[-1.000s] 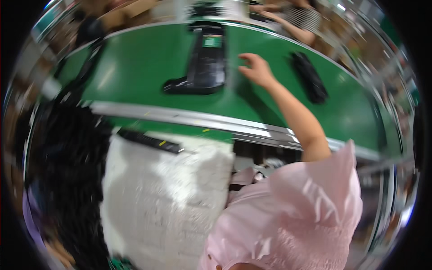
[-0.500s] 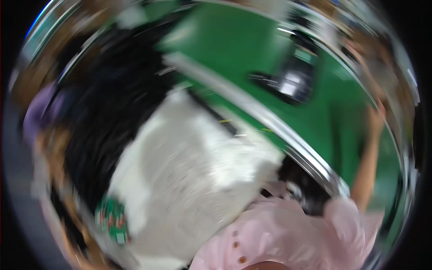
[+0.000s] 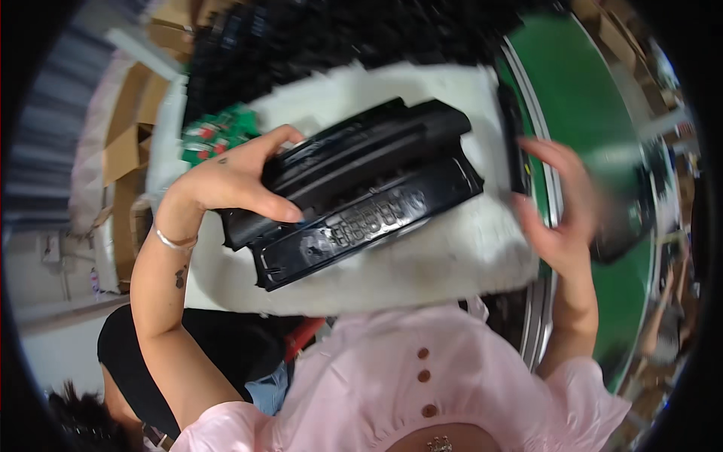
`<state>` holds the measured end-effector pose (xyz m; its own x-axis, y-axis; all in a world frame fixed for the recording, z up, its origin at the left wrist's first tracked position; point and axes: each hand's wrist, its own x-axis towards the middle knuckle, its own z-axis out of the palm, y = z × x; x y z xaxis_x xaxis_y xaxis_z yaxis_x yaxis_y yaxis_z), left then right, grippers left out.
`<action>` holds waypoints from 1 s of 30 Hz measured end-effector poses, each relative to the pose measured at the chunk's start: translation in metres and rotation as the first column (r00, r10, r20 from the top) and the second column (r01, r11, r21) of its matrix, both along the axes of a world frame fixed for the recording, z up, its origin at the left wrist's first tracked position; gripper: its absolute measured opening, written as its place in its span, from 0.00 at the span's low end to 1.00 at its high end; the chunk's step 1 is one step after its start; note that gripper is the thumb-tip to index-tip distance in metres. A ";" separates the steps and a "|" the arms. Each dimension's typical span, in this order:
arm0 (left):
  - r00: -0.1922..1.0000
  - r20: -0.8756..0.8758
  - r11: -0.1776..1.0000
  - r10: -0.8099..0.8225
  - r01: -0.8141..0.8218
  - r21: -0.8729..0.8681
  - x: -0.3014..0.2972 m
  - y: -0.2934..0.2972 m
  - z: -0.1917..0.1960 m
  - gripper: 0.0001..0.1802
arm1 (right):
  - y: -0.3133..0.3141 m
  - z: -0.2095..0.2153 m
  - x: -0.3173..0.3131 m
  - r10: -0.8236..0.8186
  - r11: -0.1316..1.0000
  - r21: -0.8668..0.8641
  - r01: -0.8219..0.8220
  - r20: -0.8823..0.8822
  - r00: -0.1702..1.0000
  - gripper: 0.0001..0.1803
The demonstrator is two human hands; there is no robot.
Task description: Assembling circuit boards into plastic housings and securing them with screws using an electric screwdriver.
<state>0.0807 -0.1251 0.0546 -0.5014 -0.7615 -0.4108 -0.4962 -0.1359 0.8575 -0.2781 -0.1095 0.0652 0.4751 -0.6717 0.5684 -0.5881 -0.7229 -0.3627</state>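
Observation:
A long black plastic toner cartridge (image 3: 369,184) is tilted across the pale work surface, its ribbed, moulded side toward me. My left hand (image 3: 241,177) grips its left end, thumb on the near face and fingers behind, partly hidden. To the right of the cartridge, my right hand (image 3: 561,203) is apart from it, slightly blurred, with thumb and fingers spread and nothing between them that I can make out. Beside those fingertips, a narrow dark bar (image 3: 514,139) runs along the right edge of the surface.
Black parts (image 3: 361,38) are heaped along the far side. Green packets or boards (image 3: 222,132) lie at the far left of the white surface (image 3: 444,256). On the right, a metal rail borders a green belt (image 3: 580,83) carrying another dark item (image 3: 625,218). Cardboard boxes (image 3: 128,128) stand left.
The view has swung round. My right arm, stretched over the green belt before, is now bent near the work surface. The black cartridge is now in front of me, held by my left hand.

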 end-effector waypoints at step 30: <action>0.943 0.162 0.646 0.289 -0.067 -0.761 -0.068 0.025 -0.072 0.23 | -0.114 -0.103 0.033 0.352 0.867 0.397 -0.303 -0.056 0.934 0.12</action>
<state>0.0122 -0.0998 -0.0171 -0.2885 -0.9270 0.2396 -0.7374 0.3747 0.5620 -0.2452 -0.2231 -0.0375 0.7541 -0.6160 0.2278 -0.3989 -0.7052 -0.5862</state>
